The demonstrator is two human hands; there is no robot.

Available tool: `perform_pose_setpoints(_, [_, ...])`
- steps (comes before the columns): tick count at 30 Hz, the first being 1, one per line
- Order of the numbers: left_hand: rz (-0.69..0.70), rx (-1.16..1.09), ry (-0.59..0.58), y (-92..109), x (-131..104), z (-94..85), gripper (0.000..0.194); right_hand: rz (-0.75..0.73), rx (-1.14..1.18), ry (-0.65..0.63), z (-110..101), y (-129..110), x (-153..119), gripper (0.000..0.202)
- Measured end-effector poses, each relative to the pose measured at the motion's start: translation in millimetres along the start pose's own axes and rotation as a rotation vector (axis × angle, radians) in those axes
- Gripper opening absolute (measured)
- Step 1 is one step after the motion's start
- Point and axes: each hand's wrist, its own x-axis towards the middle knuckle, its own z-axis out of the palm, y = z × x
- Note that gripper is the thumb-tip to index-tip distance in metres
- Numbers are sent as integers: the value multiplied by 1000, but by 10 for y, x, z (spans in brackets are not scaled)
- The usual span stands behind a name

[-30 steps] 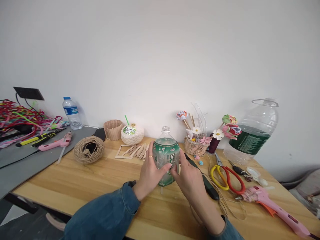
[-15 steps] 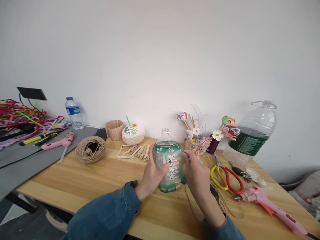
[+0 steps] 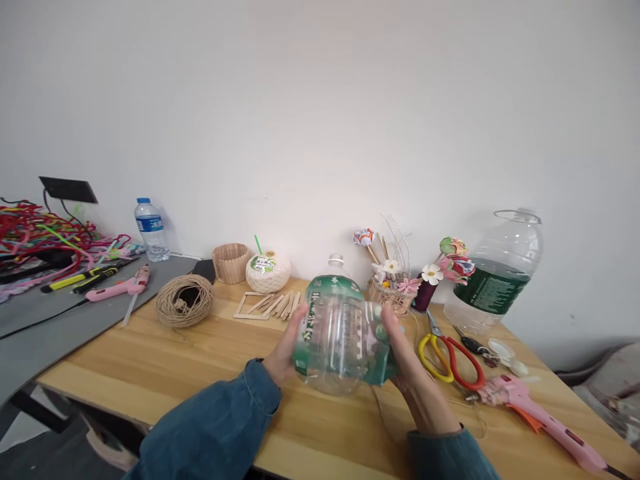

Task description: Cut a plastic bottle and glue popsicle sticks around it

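A clear plastic bottle (image 3: 335, 340) with a capless neck stands upright between my hands, near the middle of the table. Its green and white label (image 3: 375, 367) is parted at the front, so bare plastic shows, and the loose part sticks out to the right. My left hand (image 3: 284, 350) is closed on the bottle's left side, over the label; its fingertips are hidden behind. On the other side my right hand (image 3: 405, 357) grips the loose label, thumb up and fingers behind it.
Scissors (image 3: 450, 357) and a pink glue gun (image 3: 540, 417) lie at right, before a large bottle (image 3: 490, 287). Behind stand a flower basket (image 3: 390, 297) and a white coconut (image 3: 267, 272) beside craft sticks (image 3: 277, 305). A twine coil (image 3: 184, 301) lies left.
The bottle has turned, bringing bare plastic to the front and the label's printed part to the left. My right hand has moved slightly right and down, and the label flap stands out wider.
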Motion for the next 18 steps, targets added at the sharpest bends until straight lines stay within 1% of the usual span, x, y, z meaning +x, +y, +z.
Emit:
perform_pose_setpoints(2, [61,91,60,-14,52,-25,43,58,21,-69,41,2,-50,35])
perform_pose_setpoints(5, [111,195,120,-33,112,-57,41,77,60,-102,36,-13,-42,37])
perform_pose_setpoints(6, [118,222,118,-33,119,-62,41,71,73,-107,28,-17,-31,39])
perform_pose_setpoints(8, [120,269,77,-21,103,-60,41,52,95,-126,19,-18,-20,43])
perform_pose_setpoints(10, [117,299,14,5,56,-37,45,35,100,-157,25,-6,-29,42])
perform_pose_setpoints(11, [131,356,2,21,25,-17,50,28,98,-172,33,3,-40,40])
perform_pose_setpoints(13, [195,577,45,53,-41,38,66,15,86,-200,52,22,-64,37])
perform_pose_setpoints(15, [266,859,131,75,-95,102,81,-2,70,-218,70,38,-84,35])
perform_pose_setpoints(16, [291,977,162,81,-114,132,85,-11,61,-222,76,43,-91,34])
perform_pose_setpoints(18, [316,1110,162,78,-130,173,88,-28,45,-232,82,50,-102,33])
